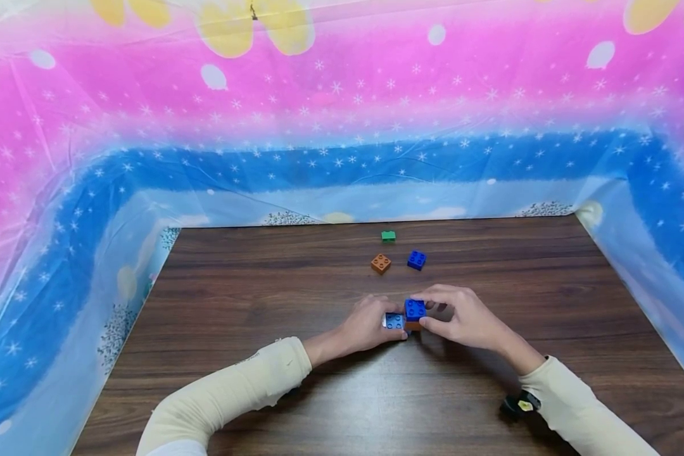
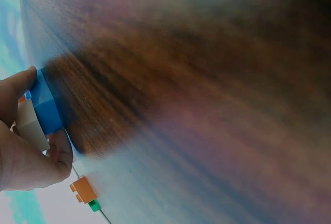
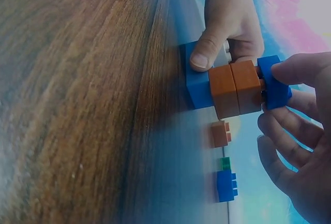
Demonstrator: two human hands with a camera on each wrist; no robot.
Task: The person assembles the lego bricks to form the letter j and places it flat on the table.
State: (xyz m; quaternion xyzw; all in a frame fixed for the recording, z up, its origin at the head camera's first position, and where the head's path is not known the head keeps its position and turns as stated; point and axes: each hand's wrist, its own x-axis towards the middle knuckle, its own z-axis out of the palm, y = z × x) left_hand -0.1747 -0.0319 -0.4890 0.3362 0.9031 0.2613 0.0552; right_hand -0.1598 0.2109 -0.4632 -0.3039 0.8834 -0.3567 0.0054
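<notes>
My left hand (image 1: 366,324) grips a light blue brick (image 3: 195,87) low on the table, its thumb along one side. A white brick (image 2: 30,123) sits on that blue one, partly behind the fingers. Beside the white brick, two orange bricks (image 3: 235,89) are stacked on the blue base. Between thumb and fingertips, my right hand (image 1: 462,318) pinches a dark blue brick (image 3: 273,83) at the top of the orange stack. It sits slightly tilted, and orange studs show in the gap below it.
Farther back on the brown wooden table (image 1: 251,272) lie a loose orange brick (image 1: 380,263), another dark blue brick (image 1: 417,259) and a small green brick (image 1: 388,236). A patterned pink and blue cloth (image 1: 342,158) hangs around the table's back and sides.
</notes>
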